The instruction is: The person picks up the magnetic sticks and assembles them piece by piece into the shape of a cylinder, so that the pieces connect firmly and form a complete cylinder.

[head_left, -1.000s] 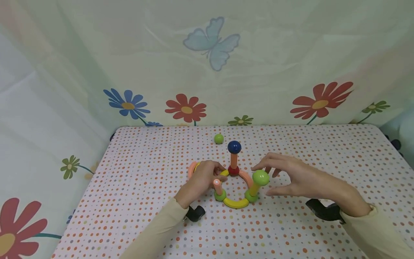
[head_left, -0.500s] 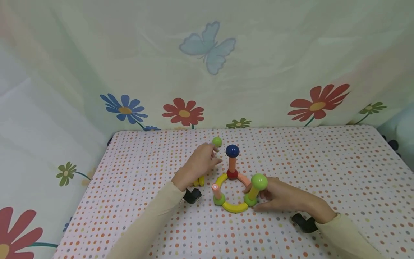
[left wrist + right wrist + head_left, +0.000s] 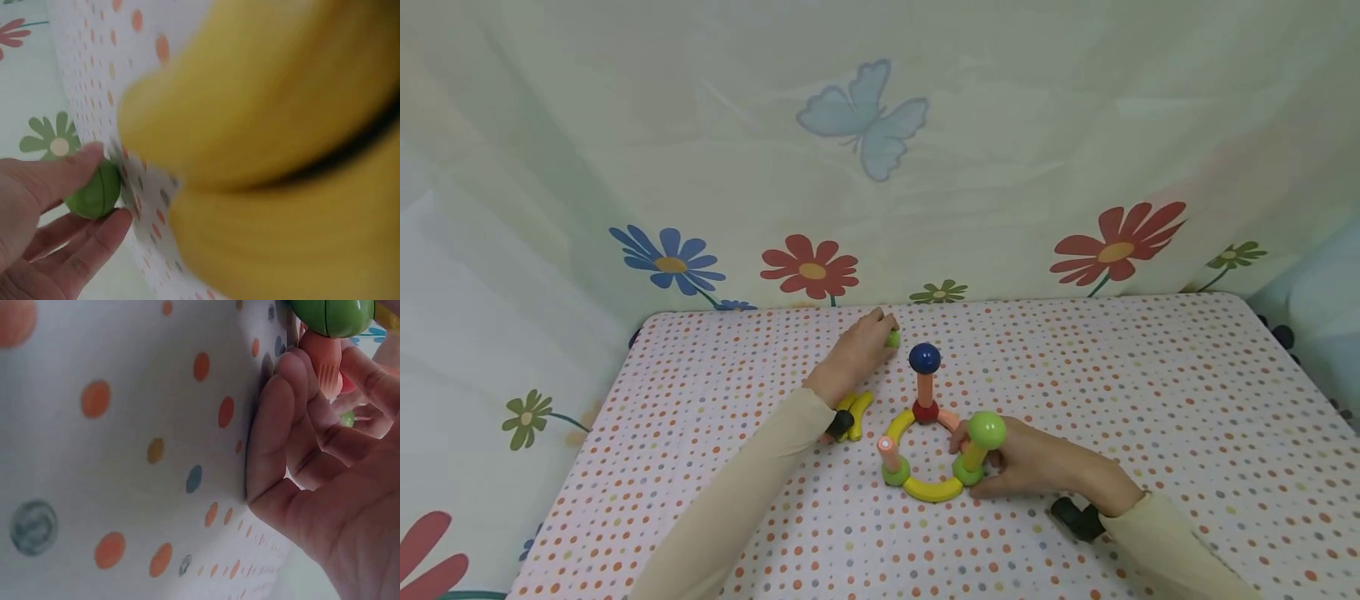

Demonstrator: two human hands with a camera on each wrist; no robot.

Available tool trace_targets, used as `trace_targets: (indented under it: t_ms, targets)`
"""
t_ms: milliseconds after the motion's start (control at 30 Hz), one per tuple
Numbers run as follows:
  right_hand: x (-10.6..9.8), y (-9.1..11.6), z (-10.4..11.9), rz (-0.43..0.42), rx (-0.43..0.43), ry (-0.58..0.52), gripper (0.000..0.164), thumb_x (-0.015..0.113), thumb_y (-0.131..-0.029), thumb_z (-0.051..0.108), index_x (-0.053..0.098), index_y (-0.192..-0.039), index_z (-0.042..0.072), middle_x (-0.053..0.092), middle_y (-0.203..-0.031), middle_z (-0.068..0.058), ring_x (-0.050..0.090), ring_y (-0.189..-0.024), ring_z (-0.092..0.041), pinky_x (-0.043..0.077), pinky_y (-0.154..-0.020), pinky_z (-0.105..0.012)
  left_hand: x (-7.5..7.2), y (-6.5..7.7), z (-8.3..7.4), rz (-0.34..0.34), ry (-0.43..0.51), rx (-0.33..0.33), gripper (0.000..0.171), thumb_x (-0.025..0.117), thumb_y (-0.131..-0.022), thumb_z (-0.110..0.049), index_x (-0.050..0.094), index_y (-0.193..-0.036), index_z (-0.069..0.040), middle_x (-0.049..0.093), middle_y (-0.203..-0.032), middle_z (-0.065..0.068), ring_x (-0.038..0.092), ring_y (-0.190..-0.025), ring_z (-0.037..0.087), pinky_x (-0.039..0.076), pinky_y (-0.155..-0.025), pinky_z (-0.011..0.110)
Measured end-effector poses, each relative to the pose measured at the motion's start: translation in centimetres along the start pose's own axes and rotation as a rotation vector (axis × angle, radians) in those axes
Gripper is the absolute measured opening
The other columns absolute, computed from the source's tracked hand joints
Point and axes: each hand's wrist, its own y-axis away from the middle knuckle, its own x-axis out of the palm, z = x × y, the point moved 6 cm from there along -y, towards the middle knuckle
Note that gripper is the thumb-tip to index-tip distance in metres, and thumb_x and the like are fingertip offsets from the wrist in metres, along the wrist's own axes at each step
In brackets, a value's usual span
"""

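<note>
Near the back of the table, my left hand [image 3: 859, 348] pinches a small green ball [image 3: 94, 197] between thumb and fingers. A toy ring of curved sticks and balls lies in the middle, including a yellow curved stick [image 3: 932, 490] at its front. From its red ball [image 3: 925, 412] rises an orange rod topped by a blue ball [image 3: 924, 358]. A short pink rod [image 3: 887, 454] stands at the ring's left. On its right side, my right hand [image 3: 1026, 462] holds the orange curved stick [image 3: 322, 359] beside a green ball [image 3: 334, 315]. Above that leans a yellow rod with a larger green ball [image 3: 987, 430].
Loose yellow curved sticks [image 3: 859, 412] lie left of the ring, under my left wrist. A dotted cloth [image 3: 1120, 375] covers the table. Behind it hangs a flowered curtain [image 3: 985, 167].
My left hand has left the loose curved sticks, reached to the back and taken hold of the small green ball. My right hand has moved left onto the ring.
</note>
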Motion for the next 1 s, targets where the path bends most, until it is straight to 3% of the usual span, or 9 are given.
trace_targets:
  t_ms: [133, 267, 433, 567, 700, 800, 900, 1000]
  targets:
    - [0.2, -0.3, 0.0, 0.001, -0.003, 0.004, 0.050, 0.093, -0.080, 0.017, 0.064, -0.120, 0.011, 0.063, -0.101, 0.006, 0.049, -0.074, -0.010, 0.044, -0.063, -0.024, -0.4, 0.9, 0.2, -0.011, -0.023, 0.000, 0.031, 0.069, -0.102, -0.010, 0.064, -0.131, 0.001, 0.062, -0.123, 0.016, 0.061, -0.104, 0.025, 0.055, -0.092, 0.035]
    - [0.3, -0.3, 0.0, -0.002, 0.012, 0.017, 0.051, 0.093, -0.080, 0.017, 0.064, -0.120, 0.011, 0.061, -0.098, 0.005, 0.049, -0.073, -0.010, 0.044, -0.063, -0.024, -2.5, 2.6, -0.1, -0.012, 0.034, -0.025, 0.033, 0.072, -0.100, -0.011, 0.065, -0.129, 0.002, 0.064, -0.120, 0.016, 0.061, -0.100, 0.024, 0.057, -0.088, 0.032]
    - [0.2, -0.2, -0.1, -0.007, 0.022, 0.028, 0.051, 0.093, -0.079, 0.017, 0.063, -0.120, 0.010, 0.061, -0.098, 0.005, 0.049, -0.074, -0.011, 0.043, -0.063, -0.025, -6.8, 6.5, -1.5, -0.040, 0.186, 0.016, 0.031, 0.077, -0.095, -0.009, 0.068, -0.123, 0.002, 0.068, -0.113, 0.013, 0.066, -0.098, 0.023, 0.059, -0.084, 0.029]
    - [0.1, -0.1, -0.2, -0.015, -0.002, 0.031, 0.051, 0.093, -0.079, 0.015, 0.063, -0.120, 0.009, 0.062, -0.099, 0.005, 0.049, -0.074, -0.010, 0.044, -0.063, -0.024, -9.0, 10.0, -3.4, 0.005, 0.263, 0.098, 0.028, 0.079, -0.092, -0.005, 0.071, -0.118, 0.000, 0.069, -0.109, 0.007, 0.069, -0.099, 0.021, 0.059, -0.080, 0.025]
    - [0.0, 0.0, -0.4, -0.027, -0.007, 0.041, 0.051, 0.093, -0.079, 0.018, 0.064, -0.119, 0.011, 0.062, -0.098, 0.005, 0.049, -0.073, -0.010, 0.044, -0.062, -0.024, -9.6, 12.7, -5.8, 0.079, 0.263, 0.211, 0.027, 0.081, -0.089, -0.002, 0.074, -0.115, -0.001, 0.070, -0.104, 0.003, 0.068, -0.094, 0.015, 0.057, -0.078, 0.020]
    - [0.0, 0.0, -0.5, -0.037, -0.007, 0.051, 0.051, 0.094, -0.078, 0.020, 0.064, -0.119, 0.012, 0.064, -0.099, 0.006, 0.050, -0.075, -0.010, 0.046, -0.063, -0.025, -9.5, 14.0, -7.4, 0.116, 0.229, 0.297, 0.023, 0.082, -0.088, -0.003, 0.076, -0.111, -0.002, 0.070, -0.100, 0.002, 0.064, -0.088, 0.011, 0.054, -0.077, 0.018]
    - [-0.1, -0.1, -0.4, -0.037, -0.014, 0.055, 0.050, 0.094, -0.079, 0.020, 0.064, -0.119, 0.012, 0.064, -0.101, 0.005, 0.050, -0.076, -0.011, 0.046, -0.064, -0.025, -9.2, 14.7, -8.5, 0.145, 0.196, 0.323, 0.023, 0.084, -0.088, -0.007, 0.076, -0.109, -0.001, 0.068, -0.098, 0.002, 0.060, -0.085, 0.011, 0.053, -0.075, 0.019]
    - [-0.1, -0.2, -0.2, -0.030, -0.024, 0.054, 0.049, 0.093, -0.080, 0.020, 0.064, -0.119, 0.011, 0.065, -0.102, 0.005, 0.051, -0.076, -0.011, 0.046, -0.064, -0.025, -8.8, 15.0, -9.1, 0.167, 0.169, 0.304, 0.026, 0.086, -0.088, -0.011, 0.076, -0.109, -0.001, 0.065, -0.096, 0.002, 0.057, -0.084, 0.013, 0.051, -0.074, 0.020]
